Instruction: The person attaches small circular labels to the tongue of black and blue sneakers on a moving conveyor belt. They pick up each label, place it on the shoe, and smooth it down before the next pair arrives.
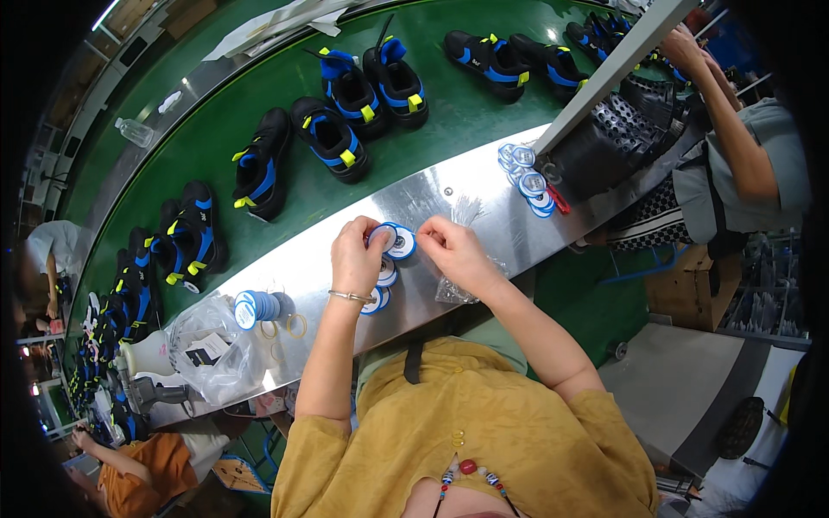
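Round blue-and-white tags [400, 243] are between my hands over the metal bench. My left hand [357, 257] is closed on one or more of them, pinched between thumb and fingers. Close to the tags' right edge, my right hand [456, 254] has thumb and forefinger pressed together; whatever is in that pinch is too small to make out. More round tags [375, 300] lie overlapping below my left hand. Just past my right hand spreads a bunch of thin clear plastic strands [467, 211], and a clear plastic bag [456, 292] sits beneath its wrist.
Black-and-blue shoes [329, 138] stand on the green conveyor [285, 78] beyond the metal bench [423, 194]. Stacked tags [257, 308], rubber bands [296, 325] and a plastic bag [211, 345] lie left; more tags [528, 183] and a red-handled tool [558, 199] lie right. A slanted post [613, 73] rises there; co-workers sit both sides.
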Demonstrator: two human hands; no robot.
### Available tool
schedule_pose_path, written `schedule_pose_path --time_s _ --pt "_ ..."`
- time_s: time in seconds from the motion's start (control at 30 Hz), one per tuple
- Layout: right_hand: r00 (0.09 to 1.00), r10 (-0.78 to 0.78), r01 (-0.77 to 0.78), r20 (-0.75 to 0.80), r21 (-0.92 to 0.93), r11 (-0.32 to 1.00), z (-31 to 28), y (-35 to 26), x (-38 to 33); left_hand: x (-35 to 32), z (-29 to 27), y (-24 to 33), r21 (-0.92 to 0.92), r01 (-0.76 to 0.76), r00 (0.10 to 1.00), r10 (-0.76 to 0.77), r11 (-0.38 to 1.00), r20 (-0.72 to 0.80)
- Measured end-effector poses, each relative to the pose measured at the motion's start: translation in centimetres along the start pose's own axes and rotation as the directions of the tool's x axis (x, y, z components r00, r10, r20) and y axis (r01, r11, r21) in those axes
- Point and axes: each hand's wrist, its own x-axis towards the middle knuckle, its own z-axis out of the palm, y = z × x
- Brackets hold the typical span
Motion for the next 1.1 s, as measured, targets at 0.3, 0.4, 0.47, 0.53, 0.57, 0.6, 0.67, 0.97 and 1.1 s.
schedule_pose_path --time_s 0.3,0.4,0.47,0.53,0.57,0.6,0.67,0.97,1.1 --pt "0.964 -0.233 0.221 -0.124 -0.102 0.970 1.1 -1.7 1.1 -0.7 -0.3 3.1 -0.425 0.121 0.992 -0.119 0.897 0.032" --pt "0.952 -0.280 0.257 -0.125 -0.172 0.951 1.1 -1.5 1.3 -0.7 0.3 2.6 -0.407 0.066 0.998 -0.066 0.911 0.013" --pt "0.933 -0.335 0.304 -0.128 -0.217 0.928 0.8 -1.5 1.5 -0.7 0.3 2.6 -0.411 0.002 1.000 0.001 0.912 0.007" --pt "0.901 -0.414 0.372 -0.133 -0.258 0.892 0.5 -1.5 1.5 -0.8 0.0 3.2 -0.454 -0.053 0.998 0.068 0.890 0.016" --pt "0.893 -0.433 0.396 -0.127 -0.241 0.886 0.2 -1.6 1.5 -0.8 -0.5 3.2 -0.525 0.061 0.995 -0.012 0.849 0.096" --pt "0.884 -0.452 0.420 -0.120 -0.223 0.880 -0.1 -1.8 1.4 -0.8 -0.4 3.3 -0.601 0.095 0.993 -0.033 0.794 0.114" --pt "0.863 -0.494 0.467 -0.104 -0.209 0.859 -0.5 -2.1 1.2 -0.5 0.0 3.2 -0.730 0.166 0.985 -0.073 0.663 0.158" --pt "0.954 -0.300 0.299 0.013 0.038 0.953 -2.0 -3.0 2.6 1.5 1.0 3.4 -0.662 0.094 0.986 0.025 0.744 0.168" --pt "0.973 -0.227 0.226 0.047 0.041 0.973 -3.1 -0.7 4.4 3.3 0.8 4.0 -0.552 0.034 0.987 0.058 0.833 0.149"
